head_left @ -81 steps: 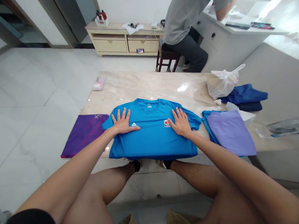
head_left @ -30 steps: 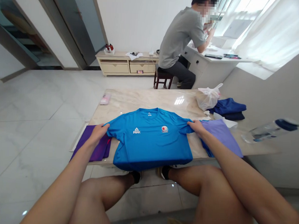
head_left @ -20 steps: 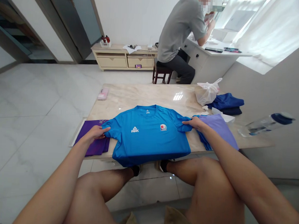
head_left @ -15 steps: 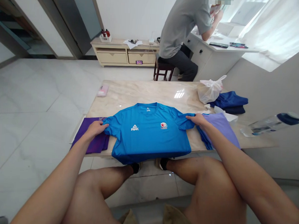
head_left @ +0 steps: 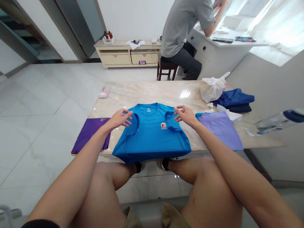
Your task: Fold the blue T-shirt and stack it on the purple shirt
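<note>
A bright blue T-shirt lies front up on the marble table, its hem hanging over the near edge. Both sleeves are folded in over the chest. My left hand hovers just above the left folded sleeve, fingers loosely curled and apart, holding nothing. My right hand is over the right folded sleeve, fingers spread, also holding nothing.
A folded purple garment lies left of the shirt, a lilac one on its right. Further right are a white plastic bag, dark blue clothes and a lying water bottle. A person in grey sits at a white desk behind.
My hands went from pressing the chest to gripping the sleeve ends, then carried both sleeves inward over the shirt and let them go.
</note>
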`<state>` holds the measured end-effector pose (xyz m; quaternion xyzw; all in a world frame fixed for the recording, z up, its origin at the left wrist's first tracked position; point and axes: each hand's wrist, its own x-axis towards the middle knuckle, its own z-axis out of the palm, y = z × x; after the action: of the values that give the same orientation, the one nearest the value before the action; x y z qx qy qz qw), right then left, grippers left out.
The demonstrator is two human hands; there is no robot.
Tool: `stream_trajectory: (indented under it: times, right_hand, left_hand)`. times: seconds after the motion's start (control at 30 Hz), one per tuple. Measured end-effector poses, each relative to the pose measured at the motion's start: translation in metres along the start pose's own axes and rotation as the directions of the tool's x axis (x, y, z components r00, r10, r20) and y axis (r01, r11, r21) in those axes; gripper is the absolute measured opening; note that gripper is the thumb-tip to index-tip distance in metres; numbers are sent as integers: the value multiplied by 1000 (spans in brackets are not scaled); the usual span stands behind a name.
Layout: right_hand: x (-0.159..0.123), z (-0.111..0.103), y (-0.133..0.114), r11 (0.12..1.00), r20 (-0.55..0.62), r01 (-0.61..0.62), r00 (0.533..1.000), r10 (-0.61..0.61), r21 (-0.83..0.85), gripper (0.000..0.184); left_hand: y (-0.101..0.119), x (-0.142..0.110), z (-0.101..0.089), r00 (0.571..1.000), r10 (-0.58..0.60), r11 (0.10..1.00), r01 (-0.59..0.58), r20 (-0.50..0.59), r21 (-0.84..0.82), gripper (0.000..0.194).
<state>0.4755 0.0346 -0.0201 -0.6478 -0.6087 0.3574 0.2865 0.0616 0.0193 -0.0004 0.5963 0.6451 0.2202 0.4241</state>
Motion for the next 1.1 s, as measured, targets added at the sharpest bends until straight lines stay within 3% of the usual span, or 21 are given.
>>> stream_trajectory:
  times: [0.07,0.17,0.23,0.3,0.37,0.47,0.53,0.63,0.7,0.77,0.83,0.93,1.03,1.1]
  right_hand:
    - [-2,13,2,983,-10,80,997,-82,-166,36]
    - [-7,29,17,835,113,238,971,-209,-495,41]
    - [-5,34,29,732,221,316,948,-227,-603,45]
    - [6,31,38,693,222,311,950,-218,-650,48]
    - [26,23,44,716,129,235,971,-201,-657,50]
    - [65,7,50,777,44,124,991,-124,-618,55]
    - [89,-1,52,814,108,99,993,-45,-573,69]
    - [118,-7,53,832,268,122,963,32,-540,81]
    - [135,-9,52,805,363,184,931,41,-564,61]
    - [152,-10,51,758,393,240,919,23,-606,40]
    - [171,-8,49,717,311,243,950,-39,-653,33]
    - [199,-3,40,720,41,165,982,-187,-674,34]
    - [223,1,24,758,-203,149,915,-350,-635,33]
    - [231,0,11,749,-325,184,817,-476,-636,32]
  left_hand:
    - [-7,3,15,998,59,989,-55,-27,139,45]
    - [-31,3,39,986,166,866,-137,-19,480,55]
    - [-48,4,50,979,201,790,-177,25,586,59]
    - [-59,11,51,972,232,764,-164,-28,624,55]
    - [-64,27,41,960,220,785,-69,-172,616,54]
    - [-61,63,17,946,60,863,110,-318,493,63]
    - [-59,88,2,959,-43,893,162,-279,420,70]
    - [-56,118,-13,992,-98,904,123,-83,408,58]
    - [-55,134,-18,997,-78,908,60,25,415,41]
    - [-53,150,-22,1000,-22,902,15,10,431,31]
    - [-49,168,-25,993,31,891,23,-111,453,26]
    - [-41,197,-33,939,91,904,61,-331,422,29]
    - [-26,215,-43,837,226,913,-4,-498,407,33]
    - [-12,215,-51,806,354,882,-118,-475,457,48]
